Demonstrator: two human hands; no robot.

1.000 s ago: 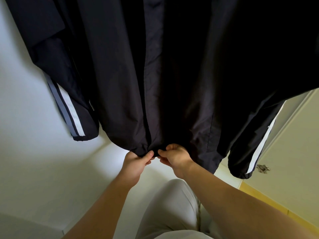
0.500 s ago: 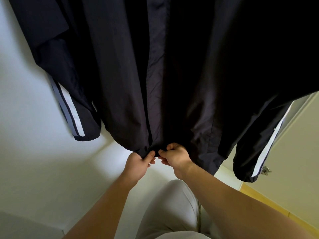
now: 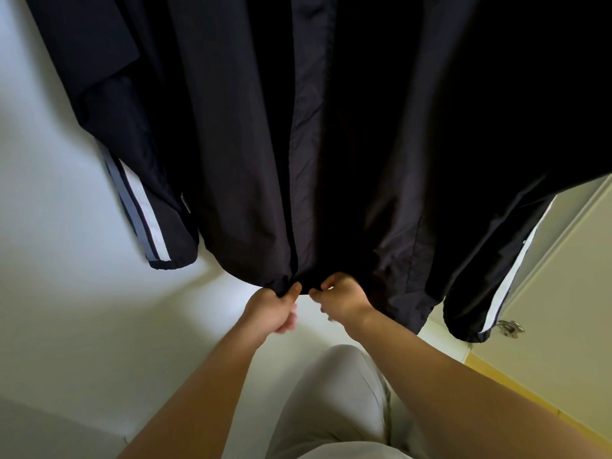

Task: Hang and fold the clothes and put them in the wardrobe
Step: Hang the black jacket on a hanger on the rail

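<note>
Head view. A black jacket (image 3: pixel 251 134) hangs from above the frame and fills the upper half of the picture, its front facing the camera. The two front panels meet along a vertical centre line, and the hem sits just above the middle of the picture.

The left hand (image 3: pixel 270 309) reaches up to the hem. Its grip is closed on the bottom corner of one front panel, with the thumb pressed on the cloth. The right hand (image 3: pixel 346 301) is just beside it, close but not touching. Its grip, with curled fingers and the thumb pointing toward the left hand, pinches the hem edge of the other panel. The lower fingers of both hands are blurred.

One sleeve (image 3: pixel 155 226), with a grey and a white stripe, hangs at the picture's left against a white wall (image 3: pixel 49 260). The other sleeve (image 3: pixel 490 276), with a white stripe, hangs at the right in front of a pale door (image 3: pixel 569 293), its cuff near a metal handle (image 3: pixel 510 327). Below the forearms are light trousers (image 3: pixel 331 399) and a strip of yellow floor (image 3: pixel 503 379).
</note>
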